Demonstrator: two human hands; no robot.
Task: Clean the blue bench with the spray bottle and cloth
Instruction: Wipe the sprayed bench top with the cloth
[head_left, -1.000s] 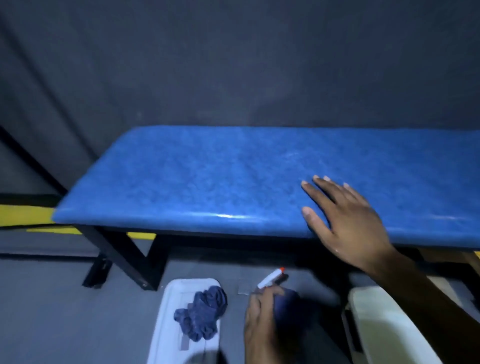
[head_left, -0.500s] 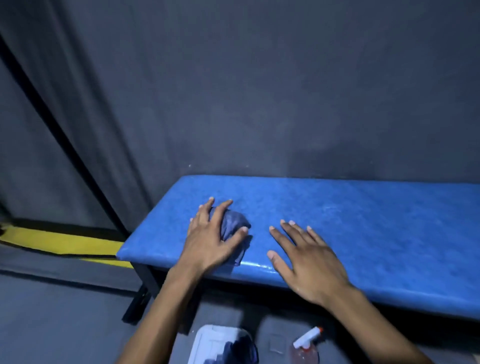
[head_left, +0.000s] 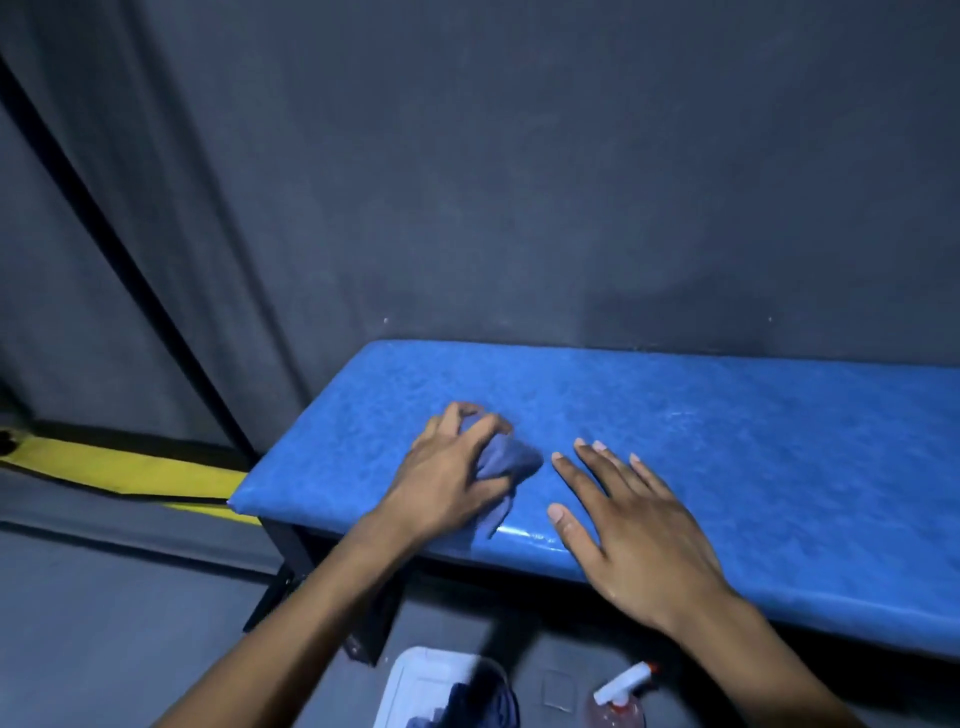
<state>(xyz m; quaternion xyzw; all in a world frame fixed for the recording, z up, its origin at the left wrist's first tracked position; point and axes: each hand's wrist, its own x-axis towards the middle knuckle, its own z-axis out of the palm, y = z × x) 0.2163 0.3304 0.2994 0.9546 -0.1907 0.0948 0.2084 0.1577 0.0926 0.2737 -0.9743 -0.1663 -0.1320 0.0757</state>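
The blue bench (head_left: 727, 467) runs from the centre to the right edge, against a dark wall. My left hand (head_left: 447, 467) presses a crumpled blue-grey cloth (head_left: 511, 460) onto the bench top near its left end, fingers curled over it. A corner of the cloth hangs over the front edge. My right hand (head_left: 634, 535) lies flat on the bench just right of the cloth, fingers spread, holding nothing. The spray bottle (head_left: 618, 699), clear with a white and red nozzle, stands on the floor below the bench.
A white tray (head_left: 410, 686) holding another dark blue cloth (head_left: 483, 701) sits on the grey floor beside the bottle. The bench's black leg (head_left: 291, 566) is at the left. A yellow strip (head_left: 119, 470) lies along the floor at the left wall.
One second ago my left hand was at the spray bottle on the floor; it now holds a cloth on the bench. Since half a second ago its fingers have curled tighter around the cloth.
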